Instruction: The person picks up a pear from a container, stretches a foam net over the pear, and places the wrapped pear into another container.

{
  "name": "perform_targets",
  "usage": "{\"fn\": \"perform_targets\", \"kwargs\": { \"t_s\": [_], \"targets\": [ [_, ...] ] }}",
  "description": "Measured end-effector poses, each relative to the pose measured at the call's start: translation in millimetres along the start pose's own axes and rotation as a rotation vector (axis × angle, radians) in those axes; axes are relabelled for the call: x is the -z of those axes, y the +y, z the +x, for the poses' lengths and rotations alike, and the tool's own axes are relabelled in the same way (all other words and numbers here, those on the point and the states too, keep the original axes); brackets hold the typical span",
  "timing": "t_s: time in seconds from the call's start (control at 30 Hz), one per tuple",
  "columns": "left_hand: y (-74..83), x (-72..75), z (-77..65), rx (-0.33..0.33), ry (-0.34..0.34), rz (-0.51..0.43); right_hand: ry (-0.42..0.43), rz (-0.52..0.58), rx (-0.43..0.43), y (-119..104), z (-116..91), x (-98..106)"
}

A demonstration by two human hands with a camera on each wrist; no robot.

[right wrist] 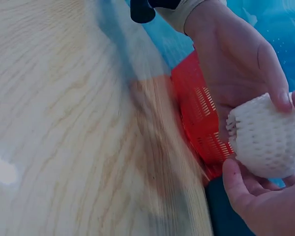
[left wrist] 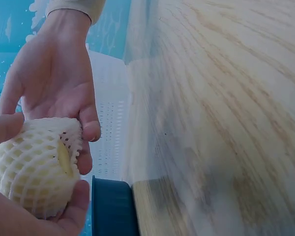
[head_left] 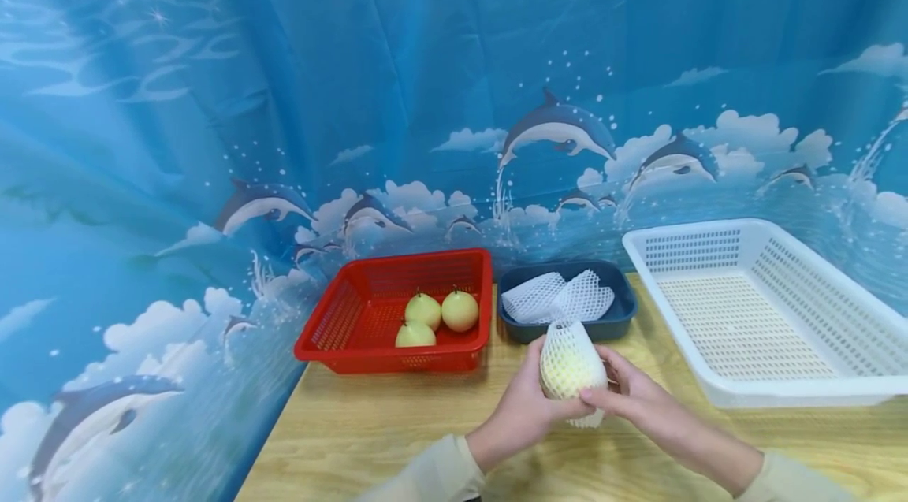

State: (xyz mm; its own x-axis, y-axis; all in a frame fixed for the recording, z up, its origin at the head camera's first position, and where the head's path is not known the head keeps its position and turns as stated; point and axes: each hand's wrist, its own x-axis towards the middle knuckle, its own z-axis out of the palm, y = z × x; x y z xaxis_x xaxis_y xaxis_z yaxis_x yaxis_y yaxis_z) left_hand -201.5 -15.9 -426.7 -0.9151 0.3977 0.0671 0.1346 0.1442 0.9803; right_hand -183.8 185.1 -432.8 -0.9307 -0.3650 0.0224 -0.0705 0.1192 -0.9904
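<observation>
A pear in a white foam net sleeve [head_left: 571,362] is held up over the wooden table between both hands. My left hand [head_left: 528,399] grips it from the left side, its thumb across the lower front. From the right, my right hand [head_left: 641,394] holds it with the thumb on the front and fingers behind. In the left wrist view, yellow-green skin of the pear [left wrist: 64,158] shows through the sleeve's open end. The right wrist view has the foam sleeve [right wrist: 270,137] with fingers of both hands around it.
Left of the hands stands a red basket [head_left: 340,356] with three bare pears [head_left: 459,310]. Behind the hands, a dark blue bin [head_left: 624,313] holds white foam net sleeves [head_left: 532,297]. A big white basket [head_left: 801,389] stands at the right. A dolphin-print curtain [head_left: 426,92] hangs behind the table [head_left: 397,423].
</observation>
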Motion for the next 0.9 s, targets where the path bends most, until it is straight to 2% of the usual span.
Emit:
{"fn": "perform_targets", "kwargs": {
  "t_s": [0.13,0.3,0.47,0.63,0.9],
  "targets": [
    [-3.0,1.5,0.4,0.006,0.004,-0.055,-0.007,0.0,0.029,2,1,2],
    [-7.8,5.9,1.4,-0.014,-0.035,-0.137,-0.093,0.022,0.103,4,4,12],
    [-8.0,9.7,1.3,-0.052,-0.086,-0.134,-0.168,0.043,0.085,2,3,15],
    [-10.3,12.3,1.5,-0.063,-0.113,-0.131,-0.174,0.023,0.098,-1,1,12],
    [-11.2,13.7,0.7,-0.143,-0.108,0.032,-0.09,-0.023,0.113,-1,-1,11]
  ]
}}
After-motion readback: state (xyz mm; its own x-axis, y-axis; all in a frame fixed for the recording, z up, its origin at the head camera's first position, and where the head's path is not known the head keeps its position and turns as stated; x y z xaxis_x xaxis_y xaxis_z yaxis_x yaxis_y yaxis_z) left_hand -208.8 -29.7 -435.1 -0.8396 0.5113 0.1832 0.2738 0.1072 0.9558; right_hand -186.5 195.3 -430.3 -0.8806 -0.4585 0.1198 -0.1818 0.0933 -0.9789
